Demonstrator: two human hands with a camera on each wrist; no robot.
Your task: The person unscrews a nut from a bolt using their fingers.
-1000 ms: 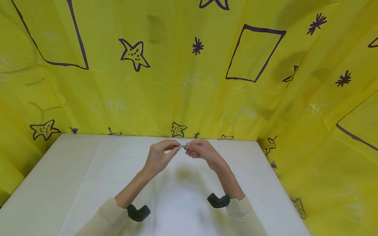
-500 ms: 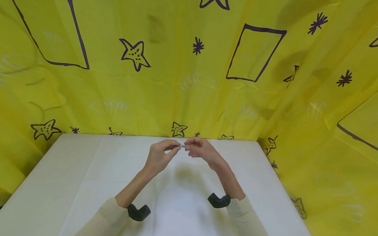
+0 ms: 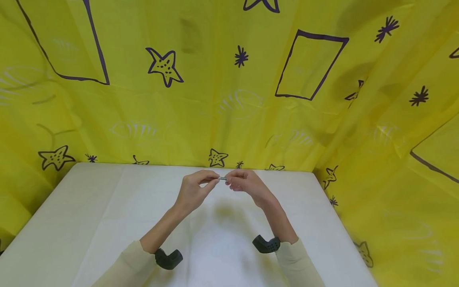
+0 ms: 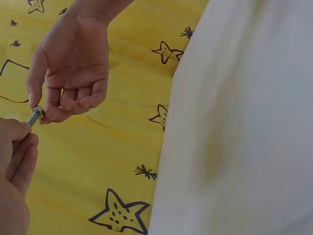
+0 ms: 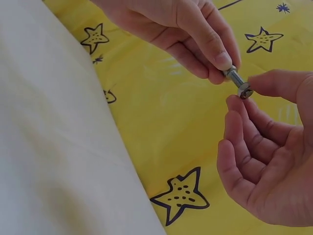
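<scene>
A small metal bolt (image 5: 238,80) is held over the white table, its threaded shaft showing between the two hands. My left hand (image 3: 193,192) pinches one end of it between thumb and fingertips, as the right wrist view shows. On the other end sits a hex nut (image 5: 245,91). My right hand (image 3: 248,185) has its thumb and index fingertip on opposite sides of this nut, pinching it. In the left wrist view the same nut (image 4: 38,112) appears at the right thumb's tip. The other right fingers (image 5: 242,147) curl loosely below.
The white-covered table (image 3: 143,207) lies under both hands. A yellow curtain (image 3: 201,111) with starfish drawings hangs behind the table and along its sides. Each wrist wears a black camera mount (image 3: 168,259) near the sleeve cuff.
The right fingers lifted slightly apart at the nut half a second ago and have come together on it again. My left hand and the bolt have stayed in place.
</scene>
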